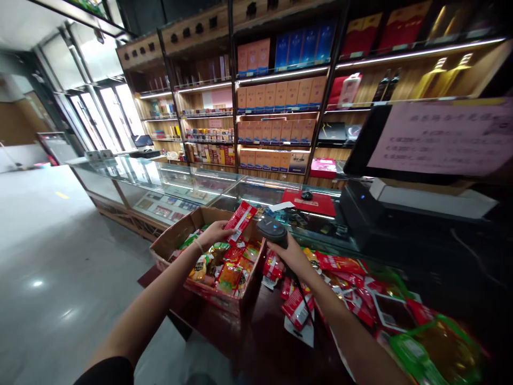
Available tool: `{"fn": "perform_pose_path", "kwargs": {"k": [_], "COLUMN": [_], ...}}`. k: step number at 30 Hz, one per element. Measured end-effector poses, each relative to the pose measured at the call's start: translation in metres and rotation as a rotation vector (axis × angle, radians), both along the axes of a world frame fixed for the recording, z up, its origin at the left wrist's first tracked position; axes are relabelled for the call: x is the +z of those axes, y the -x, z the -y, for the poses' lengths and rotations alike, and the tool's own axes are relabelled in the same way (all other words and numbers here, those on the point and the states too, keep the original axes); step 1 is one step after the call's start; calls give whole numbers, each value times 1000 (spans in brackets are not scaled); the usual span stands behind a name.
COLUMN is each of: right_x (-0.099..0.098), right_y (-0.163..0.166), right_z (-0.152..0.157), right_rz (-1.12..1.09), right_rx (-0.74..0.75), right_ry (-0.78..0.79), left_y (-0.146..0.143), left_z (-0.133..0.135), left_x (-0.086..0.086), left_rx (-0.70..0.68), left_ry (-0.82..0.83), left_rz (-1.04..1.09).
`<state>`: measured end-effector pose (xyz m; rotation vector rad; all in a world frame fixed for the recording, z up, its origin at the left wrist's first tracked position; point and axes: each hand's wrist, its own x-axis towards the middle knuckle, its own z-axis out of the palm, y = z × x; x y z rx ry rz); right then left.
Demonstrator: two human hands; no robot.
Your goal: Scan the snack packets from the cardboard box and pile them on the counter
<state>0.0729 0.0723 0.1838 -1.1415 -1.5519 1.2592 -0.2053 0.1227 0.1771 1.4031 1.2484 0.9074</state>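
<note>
My left hand [217, 233] pinches a red snack packet [241, 218] by its lower end, above an open cardboard box [236, 305]. Inside the box lie many small red, orange and green snack packets [230, 275]. My right hand [292, 251] grips a black barcode scanner [272, 230] with a small blue light on top. The scanner's head is close to the right side of the held packet, and its cable hangs below my wrist. More red packets [297, 307] lie loose on the dark table beside the box, partly hidden under my right forearm.
Behind the box runs a glass display counter [188, 182], with a red mat [320, 204] and a black mouse [306, 195] on it. A monitor with a pink paper sheet [436, 136] stands at right. Green packets [436, 347] lie at lower right. Shelves of boxes [282, 93] line the wall.
</note>
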Motion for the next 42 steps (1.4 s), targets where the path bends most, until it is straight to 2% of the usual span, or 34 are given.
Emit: {"fn": "perform_pose_path", "kwargs": {"k": [4, 7, 11, 15, 19, 23, 26, 29, 32, 38, 42], "right_x": [-1, -5, -10, -11, -10, -20, -34, -46, -52, -58, -63], "right_y": [-21, -34, -51, -67, -89, -127, -163, -201, -236, -289, -307], "right_z": [11, 19, 26, 31, 39, 53, 68, 87, 109, 143, 158], "right_rz": [56, 56, 97, 154, 89, -10, -93, -165, -237, -329, -350], "right_rx": [-10, -32, -39, -102, -149, -221, -332, -455, -568, -766, -797], "right_ry": [-21, -26, -14, -54, -104, 63, 123, 106, 67, 133, 135], "left_y": [-35, -61, -88, -104, -117, -138, -170, -217, -275, -386, -433], "left_z": [2, 0, -2, -3, -2, -3, -6, -5, 4, 30, 39], "left_x": [8, 8, 2, -2, -5, -10, -18, -27, -34, -49, -73], "left_rx": [36, 46, 55, 32, 35, -55, -190, -284, -319, -463, -540], "left_ry": [14, -30, -102, -99, -80, -64, -111, -242, -484, -806, -909], "left_rz": [379, 543, 563, 499, 470, 325, 116, -176, -451, -633, -775]}}
